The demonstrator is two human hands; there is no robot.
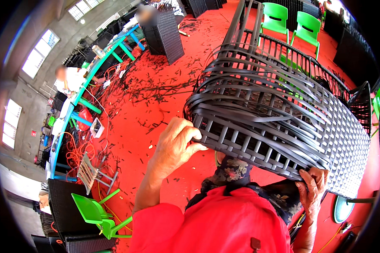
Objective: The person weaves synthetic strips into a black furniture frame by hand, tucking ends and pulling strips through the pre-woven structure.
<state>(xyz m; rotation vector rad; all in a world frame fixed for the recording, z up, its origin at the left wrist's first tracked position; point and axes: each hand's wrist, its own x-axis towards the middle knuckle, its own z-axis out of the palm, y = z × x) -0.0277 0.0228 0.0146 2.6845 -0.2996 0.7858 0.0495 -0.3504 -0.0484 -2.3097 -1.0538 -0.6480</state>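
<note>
Across my lap lies a partly woven furniture frame [350, 147] of dark grey plastic rattan. Its right part is tightly woven; on the left, bare bars show under a bundle of long loose rattan strips [257, 99]. My left hand [175, 141] is closed at the frame's near left corner, thumb and forefinger pinched on its edge; whether a strip is also between them I cannot tell. My right hand [313, 187] has its fingers curled over the near edge, where the weaving begins. The palm side of that hand is hidden.
Black strip scraps litter the red floor [156, 101]. Green plastic chairs [308, 29] stand beyond the frame, another green chair [99, 215] at lower left. A long blue-green workbench [99, 69] runs along the left, with a person [69, 80] beside it and orange hoses [78, 145] below.
</note>
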